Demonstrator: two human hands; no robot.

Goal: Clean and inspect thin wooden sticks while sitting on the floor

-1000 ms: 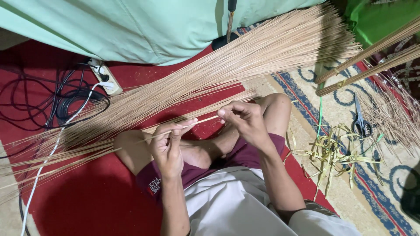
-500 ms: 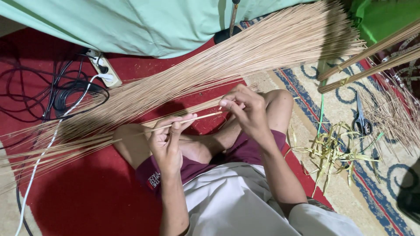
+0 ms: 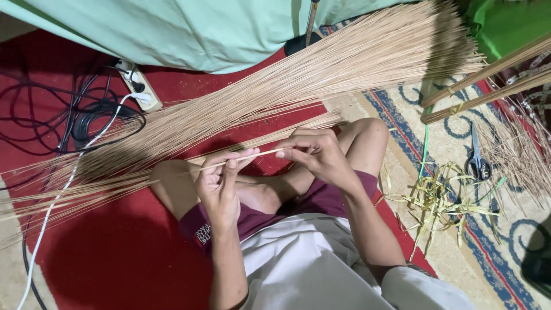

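Note:
I sit cross-legged on a red mat [image 3: 115, 258]. My left hand [image 3: 218, 183] and my right hand [image 3: 318, 155] pinch one thin pale stick [image 3: 252, 156] between them, the left at its lower end, the right at its upper end. Just beyond my hands a long fan of thin tan sticks [image 3: 298, 86] lies across the floor from lower left to upper right. A smaller loose bunch of sticks [image 3: 287, 133] rests over my knees, right behind the held stick.
A white power strip [image 3: 139, 87] with black and white cables [image 3: 74, 123] lies at the left. Pale green cloth [image 3: 189, 28] hangs at the top. On the patterned rug [image 3: 447, 252] at the right are scissors [image 3: 476, 158], yellow-green leaf scraps [image 3: 439, 198] and tied stick bundles [image 3: 488, 74].
My hands have shifted slightly along the thin stick, with the right hand lowering a little toward the left. The view has drifted slightly; the stick piles stay in place.

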